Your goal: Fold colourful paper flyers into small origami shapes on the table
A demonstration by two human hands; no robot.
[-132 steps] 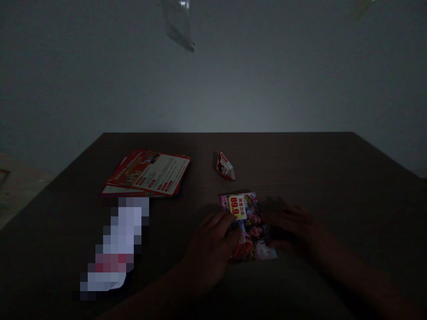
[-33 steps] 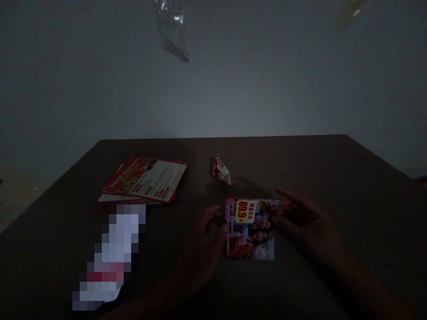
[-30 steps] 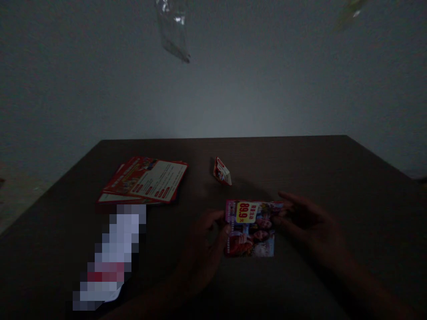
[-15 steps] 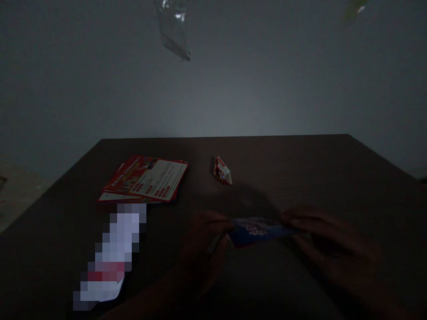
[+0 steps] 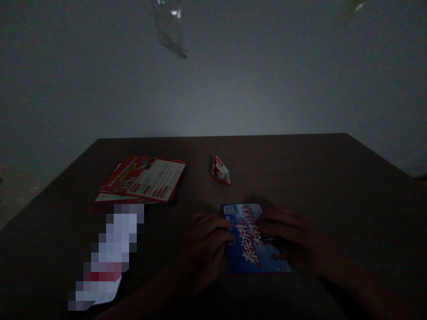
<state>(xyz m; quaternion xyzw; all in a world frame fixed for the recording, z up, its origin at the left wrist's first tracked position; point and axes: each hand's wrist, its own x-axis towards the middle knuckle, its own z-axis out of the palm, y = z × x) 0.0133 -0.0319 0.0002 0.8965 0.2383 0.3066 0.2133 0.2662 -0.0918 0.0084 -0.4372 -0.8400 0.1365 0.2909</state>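
A blue leaflet with large white-and-red lettering and a QR code lies between my hands, its printed face up, close to the tabletop. My left hand has its fingers curled on the leaflet's left edge. Over the right part of the leaflet, my right hand grips with bent fingers, covering some of the print. Beyond them stands a small folded red-and-white paper. To the left is a fanned pile of red-and-white leaflets.
A bright, pixelated phone-like slab lies left of my left forearm. The dark wooden table meets a pale wall. A clear plastic bag hangs on the wall. The room is dim.
The blue leaflet was stretched between both hands and seen nearly edge-on. Now its face shows fully, and my right hand has moved left, closer to my left hand.
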